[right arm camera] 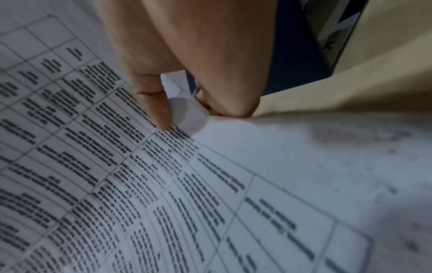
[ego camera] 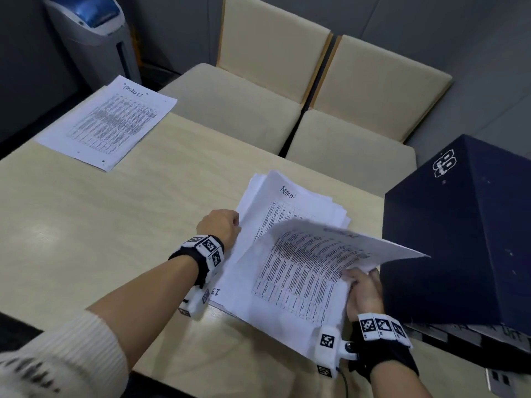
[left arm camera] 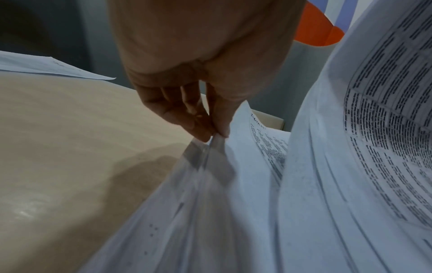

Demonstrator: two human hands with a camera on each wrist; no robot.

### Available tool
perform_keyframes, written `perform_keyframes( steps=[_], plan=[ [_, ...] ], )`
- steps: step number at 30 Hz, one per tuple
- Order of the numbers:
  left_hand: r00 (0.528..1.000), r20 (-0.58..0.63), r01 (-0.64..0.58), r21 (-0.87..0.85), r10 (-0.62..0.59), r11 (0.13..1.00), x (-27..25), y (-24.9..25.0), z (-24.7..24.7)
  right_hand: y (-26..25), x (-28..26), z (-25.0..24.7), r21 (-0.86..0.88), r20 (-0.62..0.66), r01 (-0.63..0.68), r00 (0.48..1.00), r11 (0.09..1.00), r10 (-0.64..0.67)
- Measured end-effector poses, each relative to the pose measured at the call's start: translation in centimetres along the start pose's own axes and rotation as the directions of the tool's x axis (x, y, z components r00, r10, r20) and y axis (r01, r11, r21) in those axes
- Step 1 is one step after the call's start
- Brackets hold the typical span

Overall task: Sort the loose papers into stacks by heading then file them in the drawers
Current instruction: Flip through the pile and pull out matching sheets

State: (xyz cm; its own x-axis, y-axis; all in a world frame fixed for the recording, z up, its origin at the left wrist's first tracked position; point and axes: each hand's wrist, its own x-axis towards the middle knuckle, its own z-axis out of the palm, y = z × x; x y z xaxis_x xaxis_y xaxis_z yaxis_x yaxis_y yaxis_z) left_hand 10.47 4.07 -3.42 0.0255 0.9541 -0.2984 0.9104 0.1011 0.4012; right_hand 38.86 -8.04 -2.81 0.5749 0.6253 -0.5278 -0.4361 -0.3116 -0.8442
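Note:
A loose pile of printed sheets (ego camera: 298,285) lies on the pale wooden table (ego camera: 100,231), right of centre. A sheet headed "Admin" (ego camera: 290,202) shows at the far end of the pile. My left hand (ego camera: 222,225) pinches the left edge of some sheets (left arm camera: 210,157) between thumb and fingers (left arm camera: 203,133). At the pile's right edge, my right hand (ego camera: 362,282) pinches the top sheet (ego camera: 339,248), which is lifted and curled; its edge (right arm camera: 187,114) is rolled between thumb and fingers. A dark blue drawer box (ego camera: 459,231) stands just right of that hand.
A separate sheet or thin stack with a handwritten heading (ego camera: 112,122) lies at the table's far left corner. Two cream padded chairs (ego camera: 258,104) stand behind the table. A grey and blue bin (ego camera: 92,33) is at the back left.

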Motion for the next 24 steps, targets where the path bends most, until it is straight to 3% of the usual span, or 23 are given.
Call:
perform_keyframes(
  steps=[4,9,12,14,16,18,19,22,24],
  plan=[
    [1.000,0.003,-0.015,0.076,0.015,0.997,0.1,0.1,-0.6,0.5,0.6,0.1,0.018,-0.032,-0.004,0.999,1.000,0.004],
    [0.999,0.026,-0.045,0.205,0.041,0.978,0.1,0.7,-1.2,0.4,0.9,0.7,-0.001,0.049,-0.007,0.999,1.000,0.007],
    [0.984,0.058,-0.178,0.462,0.171,0.869,-0.3,1.6,-2.2,0.3,1.0,1.2,-0.005,0.075,-0.057,0.996,0.998,0.058],
    [0.960,0.069,-0.266,0.517,0.270,0.813,-0.8,2.1,-2.9,0.5,1.4,1.5,-0.001,0.057,-0.098,0.994,0.995,0.098],
    [0.949,0.032,-0.299,0.392,0.312,0.870,-0.7,1.9,-2.9,0.5,1.9,1.8,0.017,0.055,-0.129,0.990,0.992,0.128],
    [0.951,-0.015,-0.308,0.066,0.309,0.949,-0.5,1.3,-2.5,0.3,2.3,2.0,0.044,0.068,-0.175,0.983,0.984,0.172],
    [0.952,-0.025,-0.306,-0.108,0.305,0.946,-0.5,1.1,-2.3,0.2,2.3,2.0,0.030,0.078,-0.190,0.979,0.981,0.187],
    [0.956,0.050,-0.230,-0.492,0.291,0.840,-1.5,1.3,-2.5,0.3,2.0,1.8,-0.092,0.080,-0.131,0.987,0.987,0.138],
    [0.947,0.180,-0.067,-0.700,0.266,0.711,-2.0,1.6,-2.6,1.0,2.0,1.4,-0.126,0.049,-0.111,0.992,0.986,0.118]
  ],
)
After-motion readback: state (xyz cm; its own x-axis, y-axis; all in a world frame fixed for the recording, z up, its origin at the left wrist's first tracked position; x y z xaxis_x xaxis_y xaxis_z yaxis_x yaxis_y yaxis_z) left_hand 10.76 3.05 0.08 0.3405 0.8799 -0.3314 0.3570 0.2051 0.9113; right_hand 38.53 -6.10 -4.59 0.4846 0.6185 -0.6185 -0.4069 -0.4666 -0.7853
